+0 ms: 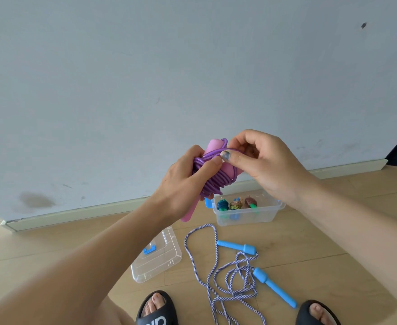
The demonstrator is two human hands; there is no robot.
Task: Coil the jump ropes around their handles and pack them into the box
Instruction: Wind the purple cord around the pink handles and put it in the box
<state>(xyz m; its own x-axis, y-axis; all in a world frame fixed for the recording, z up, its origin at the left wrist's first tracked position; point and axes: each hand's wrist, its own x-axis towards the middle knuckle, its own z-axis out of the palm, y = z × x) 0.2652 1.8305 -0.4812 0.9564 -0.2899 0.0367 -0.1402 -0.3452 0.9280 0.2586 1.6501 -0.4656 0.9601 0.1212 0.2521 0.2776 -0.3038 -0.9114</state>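
Observation:
My left hand (183, 181) grips a purple jump rope (216, 178) coiled around its two pink handles (212, 146), held up in front of the wall. My right hand (263, 158) pinches a strand of the purple rope near the top of the bundle. On the floor below stands a clear plastic box (248, 215) holding three coiled ropes (236, 204) with green and blue handles. A loose purple-and-white twisted rope (228, 275) with two blue handles (275, 287) lies uncoiled on the floor in front of the box.
The box's clear lid (157, 256) with a blue latch lies on the wooden floor to the left. My feet in black slippers (156, 308) are at the bottom edge. A grey wall with a white skirting board (75, 213) runs behind.

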